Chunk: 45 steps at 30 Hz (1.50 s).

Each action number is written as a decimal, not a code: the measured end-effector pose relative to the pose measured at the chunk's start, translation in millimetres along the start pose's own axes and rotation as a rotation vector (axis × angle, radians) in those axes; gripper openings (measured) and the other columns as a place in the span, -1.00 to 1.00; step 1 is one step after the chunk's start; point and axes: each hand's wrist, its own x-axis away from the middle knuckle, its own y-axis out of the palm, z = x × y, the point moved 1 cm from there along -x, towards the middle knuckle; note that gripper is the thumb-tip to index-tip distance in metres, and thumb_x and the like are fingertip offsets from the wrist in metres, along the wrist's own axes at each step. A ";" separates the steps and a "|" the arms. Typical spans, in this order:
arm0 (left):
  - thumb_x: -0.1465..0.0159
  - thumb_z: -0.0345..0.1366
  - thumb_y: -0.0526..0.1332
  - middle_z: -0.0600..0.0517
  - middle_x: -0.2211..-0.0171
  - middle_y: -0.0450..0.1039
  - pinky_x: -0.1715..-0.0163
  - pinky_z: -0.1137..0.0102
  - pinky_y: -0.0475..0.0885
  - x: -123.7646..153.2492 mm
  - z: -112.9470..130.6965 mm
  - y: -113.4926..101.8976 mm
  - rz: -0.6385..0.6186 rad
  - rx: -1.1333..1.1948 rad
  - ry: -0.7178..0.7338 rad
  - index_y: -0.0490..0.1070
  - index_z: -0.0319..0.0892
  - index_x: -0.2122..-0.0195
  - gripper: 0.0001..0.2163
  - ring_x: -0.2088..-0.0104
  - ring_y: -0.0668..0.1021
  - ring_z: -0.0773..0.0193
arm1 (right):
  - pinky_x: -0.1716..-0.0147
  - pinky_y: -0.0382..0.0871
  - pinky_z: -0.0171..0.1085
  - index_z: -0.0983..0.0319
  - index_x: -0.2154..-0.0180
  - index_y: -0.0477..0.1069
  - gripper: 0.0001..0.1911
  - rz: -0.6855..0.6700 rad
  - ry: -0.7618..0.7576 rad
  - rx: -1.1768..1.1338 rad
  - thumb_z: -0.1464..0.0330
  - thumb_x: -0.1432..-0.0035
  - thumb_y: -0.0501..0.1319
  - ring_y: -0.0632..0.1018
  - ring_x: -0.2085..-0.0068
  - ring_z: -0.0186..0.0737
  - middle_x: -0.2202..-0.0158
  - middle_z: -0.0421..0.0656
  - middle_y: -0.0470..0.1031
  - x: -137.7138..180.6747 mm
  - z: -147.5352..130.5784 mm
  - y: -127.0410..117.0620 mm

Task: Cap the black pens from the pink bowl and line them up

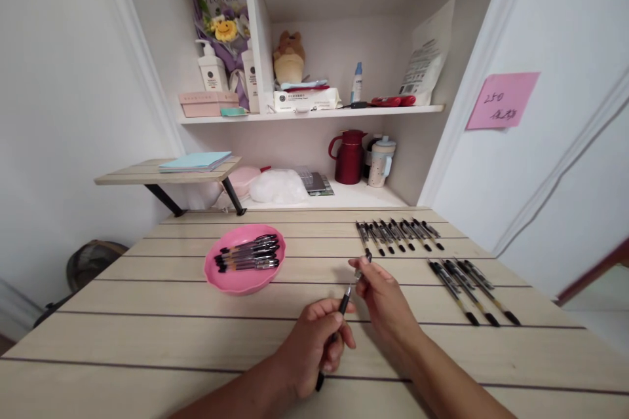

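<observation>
My left hand [319, 334] is closed round a black pen [344, 302], whose bare metal tip points up and away from me. Just beyond that tip, my right hand [381, 294] pinches a pen cap [365, 260], apart from the pen. Left of my hands, a pink bowl [244, 283] holds several capped pens [250, 254] lying side by side. On the right side of the table, several pens with caps beside them [400, 236] lie in a far row. Nearer me is a second group of pens [474, 291], laid out slantwise.
The slatted table [196, 347] meets a white shelf unit [314, 116] at its back. A small raised stand [167, 173] with blue paper [195, 162] rises at the back left. A red jug [350, 157] and a light tumbler [381, 162] stand in the lower shelf.
</observation>
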 end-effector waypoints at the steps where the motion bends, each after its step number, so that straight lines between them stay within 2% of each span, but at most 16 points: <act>1: -0.07 -0.21 0.17 0.12 0.60 0.32 0.78 0.57 -0.08 0.5 0.4 -0.1 0.006 -0.003 -0.011 0.30 -0.23 0.19 -0.70 0.76 0.12 0.57 | 0.64 0.10 -0.36 0.28 0.39 0.41 -0.61 0.010 -0.006 -0.019 0.07 0.09 0.21 0.22 0.65 -0.42 0.69 -0.30 0.22 -3.2 -1.3 -2.2; 5: -0.07 -0.25 0.13 0.13 0.60 0.31 0.77 0.55 -0.12 1.1 1.2 -1.1 0.027 -0.015 -0.025 0.30 -0.23 0.19 -0.72 0.77 0.10 0.58 | 0.65 0.08 -0.40 0.26 0.41 0.35 -0.65 0.037 0.005 -0.046 0.14 0.16 0.28 0.24 0.65 -0.48 0.58 -0.27 0.35 -9.9 -4.4 -7.3; 8: -0.07 -0.24 0.14 0.14 0.59 0.31 0.77 0.55 -0.13 0.6 0.8 -2.5 0.034 -0.019 -0.030 0.29 -0.22 0.19 -0.71 0.77 0.09 0.59 | 0.62 0.11 -0.40 0.26 0.29 0.34 -0.60 0.024 0.020 0.111 0.15 0.15 0.27 0.31 0.61 -0.44 0.52 -0.22 0.43 -11.4 -7.4 -17.4; 11: -0.05 -0.23 0.15 0.15 0.58 0.30 0.76 0.55 -0.15 -0.1 -0.2 -3.5 0.038 -0.032 -0.033 0.29 -0.22 0.18 -0.70 0.77 0.08 0.59 | 0.58 0.17 -0.36 0.29 0.13 0.31 -0.56 -0.017 0.001 0.401 0.18 0.04 0.16 0.38 0.56 -0.35 0.47 -0.17 0.47 -15.6 -12.4 -41.5; 13: -0.06 -0.24 0.14 0.14 0.58 0.30 0.77 0.54 -0.16 -0.6 -0.9 -3.5 0.040 -0.050 -0.027 0.29 -0.23 0.18 -0.70 0.77 0.08 0.59 | 0.53 0.21 -0.32 0.28 0.11 0.32 -0.60 -0.021 -0.086 0.695 0.23 -0.01 0.09 0.43 0.50 -0.28 0.41 -0.13 0.49 -20.3 -18.1 -63.5; 16: -0.07 -0.26 0.11 0.14 0.57 0.30 0.76 0.53 -0.16 -1.0 -1.4 -2.3 0.034 -0.073 -0.013 0.29 -0.23 0.19 -0.72 0.78 0.09 0.59 | 0.42 0.22 -0.28 0.29 0.16 0.37 -0.67 0.069 -0.270 1.274 0.29 -0.03 0.07 0.49 0.36 -0.17 0.33 -0.04 0.50 -27.6 -29.5 -95.4; 19: -0.09 -0.28 0.09 0.13 0.57 0.30 0.76 0.53 -0.15 -0.6 -1.6 -1.0 0.033 -0.088 -0.006 0.29 -0.23 0.20 -0.74 0.77 0.09 0.59 | 0.43 0.18 -0.28 0.29 0.23 0.38 -0.75 0.162 -0.297 1.707 0.34 -0.05 0.07 0.50 0.30 -0.09 0.31 0.02 0.50 -33.3 -37.9 -116.9; 22: -0.11 -0.30 0.06 0.13 0.56 0.29 0.76 0.53 -0.14 0.1 -2.4 -0.8 0.035 -0.106 -0.006 0.29 -0.23 0.19 -0.76 0.77 0.09 0.58 | 0.45 0.16 -0.29 0.30 0.31 0.38 -0.79 0.156 -0.267 1.891 0.34 -0.09 0.04 0.51 0.32 -0.10 0.31 0.04 0.48 -37.9 -38.8 -126.4; 25: -0.14 -0.31 0.03 0.12 0.55 0.30 0.76 0.53 -0.14 0.8 -3.8 -1.5 0.026 -0.114 0.002 0.28 -0.22 0.18 -0.77 0.76 0.10 0.58 | 0.45 0.16 -0.28 0.33 0.35 0.37 -0.77 0.119 -0.255 1.933 0.36 -0.13 -0.01 0.51 0.34 -0.12 0.32 0.06 0.47 -41.9 -35.1 -129.4; 29: -0.14 -0.32 0.03 0.12 0.55 0.30 0.77 0.53 -0.12 1.0 -3.4 -1.4 0.021 -0.121 0.003 0.29 -0.23 0.18 -0.77 0.76 0.10 0.58 | 0.48 0.14 -0.27 0.33 0.36 0.37 -0.75 0.103 -0.262 1.944 0.35 -0.14 -0.02 0.51 0.35 -0.10 0.32 0.07 0.44 -43.4 -34.9 -130.3; 33: -0.13 -0.30 0.05 0.12 0.57 0.30 0.78 0.54 -0.08 0.8 -2.0 0.7 0.018 -0.139 -0.015 0.30 -0.24 0.19 -0.77 0.78 0.12 0.57 | 0.50 0.13 -0.28 0.31 0.40 0.37 -0.75 0.180 -0.302 1.857 0.32 -0.14 -0.01 0.49 0.39 -0.12 0.35 0.05 0.44 -30.4 -42.6 -119.9; 35: -0.15 -0.27 0.06 0.12 0.57 0.31 0.79 0.55 -0.06 1.0 -2.5 2.1 0.012 -0.141 -0.012 0.30 -0.24 0.19 -0.76 0.78 0.13 0.57 | 0.50 0.14 -0.29 0.27 0.44 0.36 -0.73 0.157 -0.310 1.631 0.30 -0.14 -0.03 0.47 0.42 -0.17 0.41 -0.02 0.45 -15.9 -43.7 -104.0; 38: -0.17 -0.18 0.06 0.13 0.56 0.31 0.80 0.56 -0.06 1.6 -4.1 4.3 -0.017 -0.140 0.014 0.29 -0.23 0.19 -0.73 0.78 0.14 0.58 | 0.52 0.17 -0.33 0.23 0.51 0.34 -0.68 -0.128 -0.187 0.976 0.16 -0.10 0.01 0.41 0.50 -0.27 0.52 -0.14 0.44 11.9 -36.7 -65.9; 40: -0.16 -0.14 0.07 0.14 0.57 0.30 0.80 0.57 -0.03 2.0 -4.6 5.3 -0.046 -0.142 0.036 0.29 -0.23 0.21 -0.72 0.78 0.15 0.58 | 0.53 0.18 -0.35 0.25 0.51 0.33 -0.62 -0.240 -0.040 0.595 0.07 -0.04 0.05 0.38 0.52 -0.32 0.51 -0.16 0.44 29.4 -28.9 -38.5; 42: -0.15 -0.12 0.09 0.14 0.57 0.30 0.80 0.57 0.01 2.2 -4.5 5.5 -0.063 -0.147 0.054 0.29 -0.23 0.26 -0.73 0.78 0.17 0.58 | 0.51 0.18 -0.36 0.26 0.53 0.33 -0.64 -0.222 0.011 0.396 0.07 0.07 0.16 0.35 0.52 -0.35 0.55 -0.19 0.41 41.4 -21.9 -16.7; 45: -0.14 -0.12 0.11 0.15 0.57 0.30 0.81 0.59 0.03 2.0 -4.2 4.7 -0.061 -0.169 0.075 0.29 -0.23 0.30 -0.74 0.79 0.18 0.59 | 0.50 0.16 -0.37 0.26 0.57 0.31 -0.67 -0.104 0.033 0.255 0.12 0.19 0.27 0.30 0.54 -0.39 0.62 -0.25 0.35 47.5 -13.8 0.1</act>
